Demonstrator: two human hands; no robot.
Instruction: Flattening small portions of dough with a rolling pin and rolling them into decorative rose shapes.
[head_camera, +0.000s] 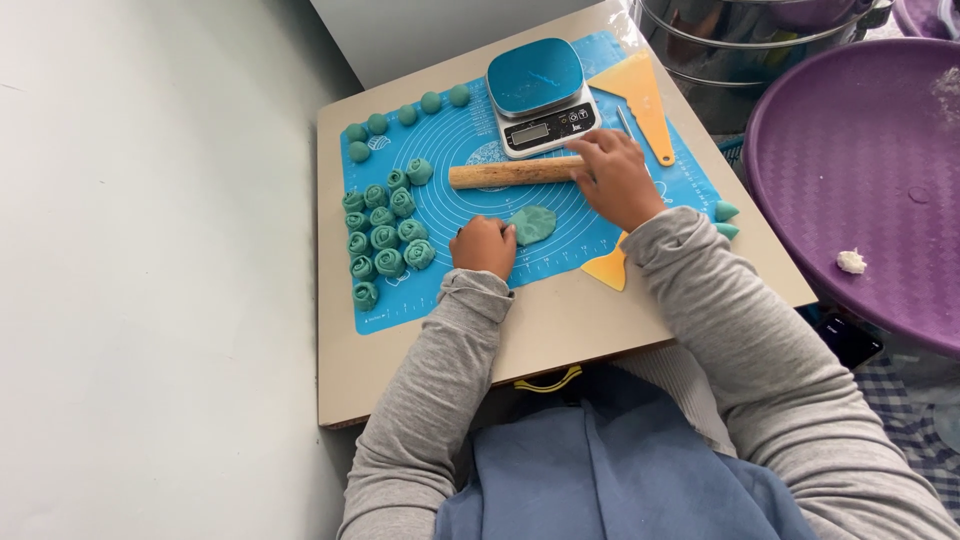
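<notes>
A flattened disc of teal dough (533, 224) lies on the blue silicone mat (470, 130). My left hand (484, 246) rests beside it, fingertips touching its left edge. My right hand (618, 178) lies over the right end of a wooden rolling pin (510, 174), which rests on the mat just beyond the disc. Several rose-shaped teal dough pieces (385, 232) are grouped at the mat's left. Several small teal dough balls (405, 116) line the mat's far left edge.
A digital kitchen scale (538, 95) with a blue top stands at the mat's far side, a yellow scraper (640, 100) next to it. Another yellow scraper (608, 268) lies under my right forearm. A large purple tray (860, 180) and a steel pot (750, 40) stand at right.
</notes>
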